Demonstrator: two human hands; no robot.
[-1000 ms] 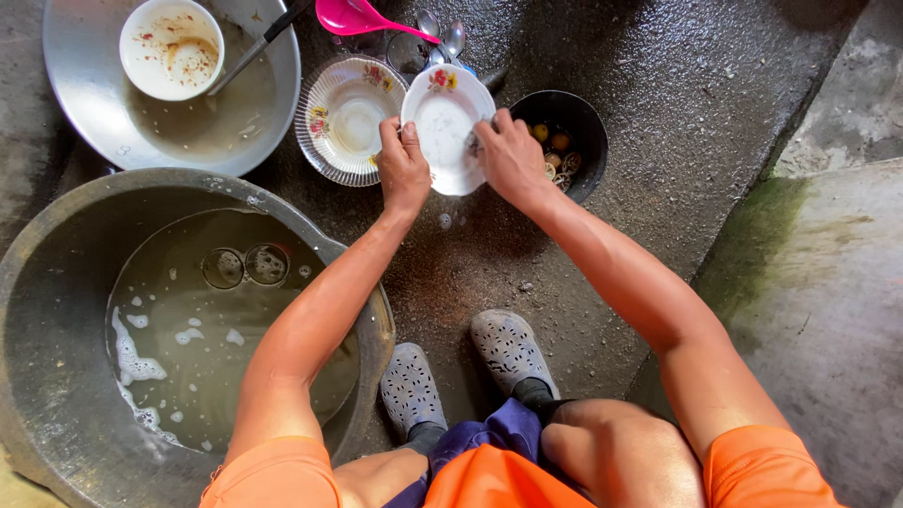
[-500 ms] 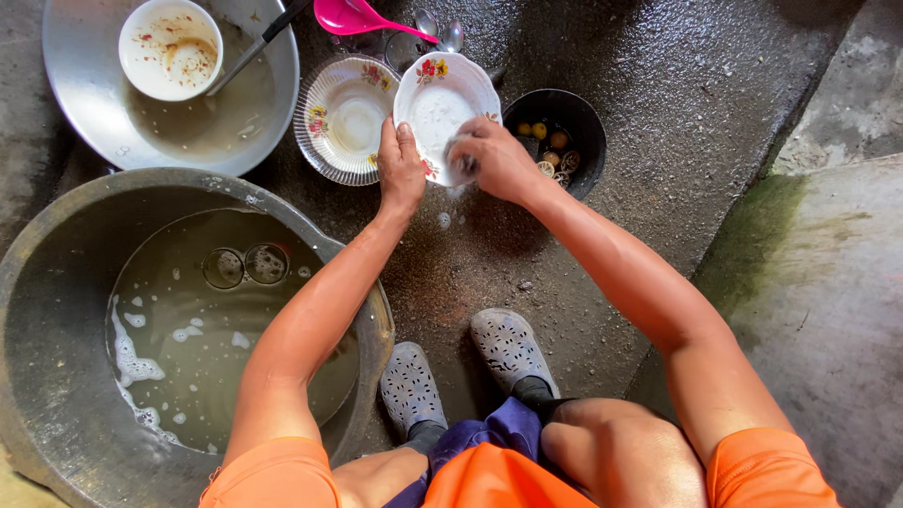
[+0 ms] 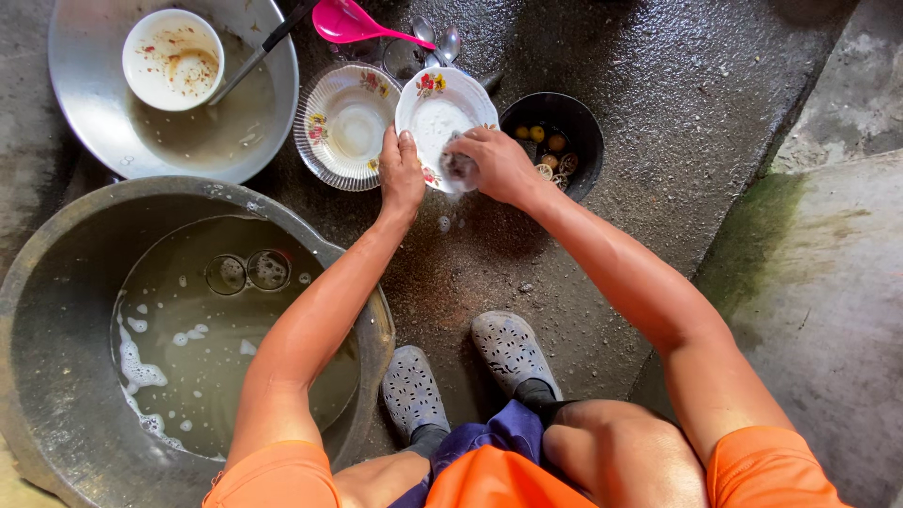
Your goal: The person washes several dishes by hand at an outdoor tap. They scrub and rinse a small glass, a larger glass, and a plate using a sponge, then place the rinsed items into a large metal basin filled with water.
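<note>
The left hand (image 3: 402, 176) grips the near-left rim of a white flowered plate (image 3: 435, 118), fingers curled over the edge and thumb against it, the wrist straight and the forearm running back down toward the orange sleeve. The right hand (image 3: 497, 162) is closed around a soapy scrubbing pad (image 3: 458, 169) and presses it against the plate's lower face, knuckles up, wrist bent inward, the arm stretching diagonally back to the right shoulder. The plate is held tilted above the wet concrete floor (image 3: 658, 113), with suds on its middle. Just left of the plate lies a second flowered plate with a fluted rim (image 3: 343, 127), flat on the floor. Just right of the plate sits a small black bowl (image 3: 555, 141) holding small round bits. Behind the plate lie metal spoons (image 3: 435, 42) and a pink plastic ladle (image 3: 348, 21). Farther left of the plate stands a wide metal basin (image 3: 103, 122) with murky water, a dirty white bowl (image 3: 174, 58) and a dark-handled utensil (image 3: 259, 52) in it. Nearer than the plate and to its left is a large grey tub (image 3: 56, 282) of sudsy water. Directly nearer than the plate, two grey perforated shoes (image 3: 461, 372) rest on the floor.
</note>
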